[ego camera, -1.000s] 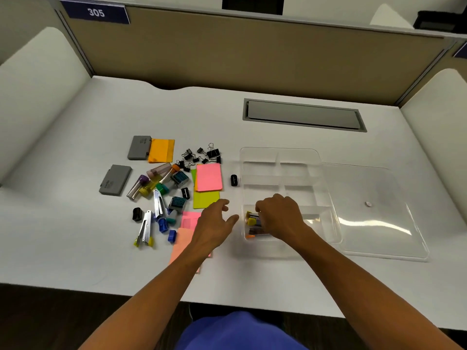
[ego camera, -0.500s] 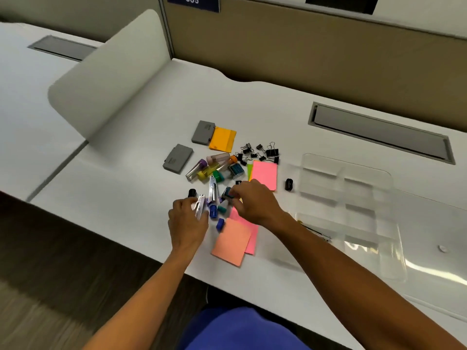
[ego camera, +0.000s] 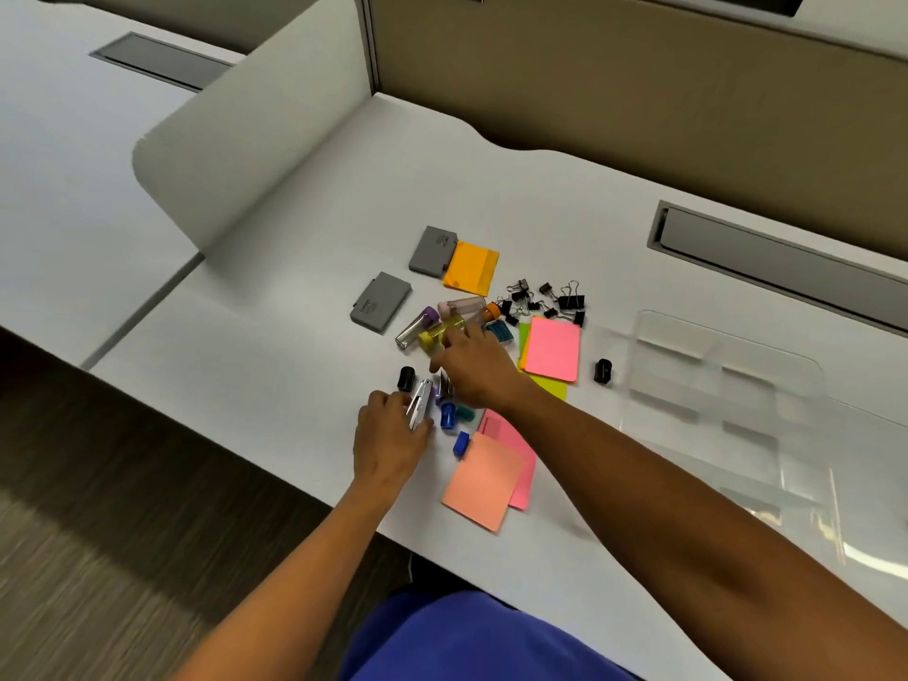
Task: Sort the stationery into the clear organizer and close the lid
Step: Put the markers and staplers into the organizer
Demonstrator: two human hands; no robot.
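Note:
Stationery lies scattered on the white desk. My left hand is closed around a silver staple remover. My right hand is spread above the pile, one finger touching the clear tubes with coloured caps; whether it holds anything is hidden. Blue caps lie between the hands. Black binder clips, pink, orange and salmon sticky notes lie around. The clear organizer stands at the right with its lid open toward the lower right.
Two grey stamp pads sit at the pile's far left. Black caps lie loose. A white curved divider rises at the left, a tan partition behind, and a grey cable slot at the back right.
My right hand left the organizer and came across to the stationery pile, reaching further toward the tubes. My left hand closed on the staple remover. The view swung left.

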